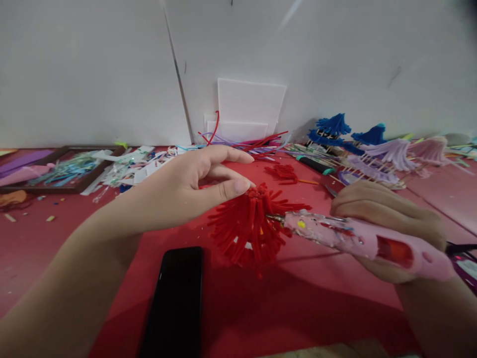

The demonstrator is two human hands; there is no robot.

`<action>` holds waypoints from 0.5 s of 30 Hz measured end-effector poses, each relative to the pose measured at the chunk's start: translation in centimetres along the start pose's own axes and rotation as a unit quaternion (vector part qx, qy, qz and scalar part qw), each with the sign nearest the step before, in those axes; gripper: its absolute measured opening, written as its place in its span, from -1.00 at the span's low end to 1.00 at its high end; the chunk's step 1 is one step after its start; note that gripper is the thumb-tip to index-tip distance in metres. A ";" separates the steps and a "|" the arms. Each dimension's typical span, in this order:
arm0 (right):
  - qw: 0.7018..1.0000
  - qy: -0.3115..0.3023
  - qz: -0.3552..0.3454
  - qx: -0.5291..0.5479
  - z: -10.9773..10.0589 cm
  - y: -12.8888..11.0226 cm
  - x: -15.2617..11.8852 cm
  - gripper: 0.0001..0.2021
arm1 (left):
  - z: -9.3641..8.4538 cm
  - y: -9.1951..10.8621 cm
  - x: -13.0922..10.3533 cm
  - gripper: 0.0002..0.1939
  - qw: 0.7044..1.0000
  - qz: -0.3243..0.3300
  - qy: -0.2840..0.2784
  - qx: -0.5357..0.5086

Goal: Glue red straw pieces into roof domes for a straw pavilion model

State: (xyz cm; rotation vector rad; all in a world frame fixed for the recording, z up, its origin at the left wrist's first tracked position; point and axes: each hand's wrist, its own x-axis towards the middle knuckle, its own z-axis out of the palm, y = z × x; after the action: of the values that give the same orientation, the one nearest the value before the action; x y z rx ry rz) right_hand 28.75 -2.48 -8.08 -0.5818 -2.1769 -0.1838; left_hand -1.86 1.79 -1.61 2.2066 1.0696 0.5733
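A red cone-shaped piece made of fuzzy pipe cleaners [253,223] stands on the red table, its strands fanning out and down from a bunched top. My left hand [197,181] reaches in from the left, thumb and a fingertip closed at that top, index finger stretched out above. In my right hand [391,214] is a pink hot glue gun [331,231], gripped round its body. Its metal nozzle points left and meets the strands on the cone's right side. Dried glue and smears cover the gun's front.
Behind the cone lie a small red pipe-cleaner bundle [282,173] and a black-and-green-handled tool [315,164]. Blue [333,127] and lilac pipe-cleaner roofs [391,154] stand back right. A black phone [175,303] lies in front. At left are a brown frame [74,184] and scraps.
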 end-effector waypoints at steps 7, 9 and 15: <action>0.999 0.001 -0.004 -0.033 0.0 -0.1 0.1 -0.87 | -0.1 0.1 -0.1 -0.54 1.000 0.007 0.000 0.001; 0.999 0.014 -0.003 -0.035 0.1 -0.1 0.1 -0.86 | -0.1 0.0 0.0 -0.54 1.000 0.005 -0.003 -0.002; 0.999 0.016 0.000 -0.029 0.2 -0.1 0.3 -0.83 | 0.0 -0.2 -0.1 -0.55 1.000 0.007 -0.008 -0.006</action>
State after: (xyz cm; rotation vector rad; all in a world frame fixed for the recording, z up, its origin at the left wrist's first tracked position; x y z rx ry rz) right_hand 28.38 -2.41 -7.97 -0.6068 -2.1466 -0.2548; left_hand -1.95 1.80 -1.76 2.2071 1.0407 0.5652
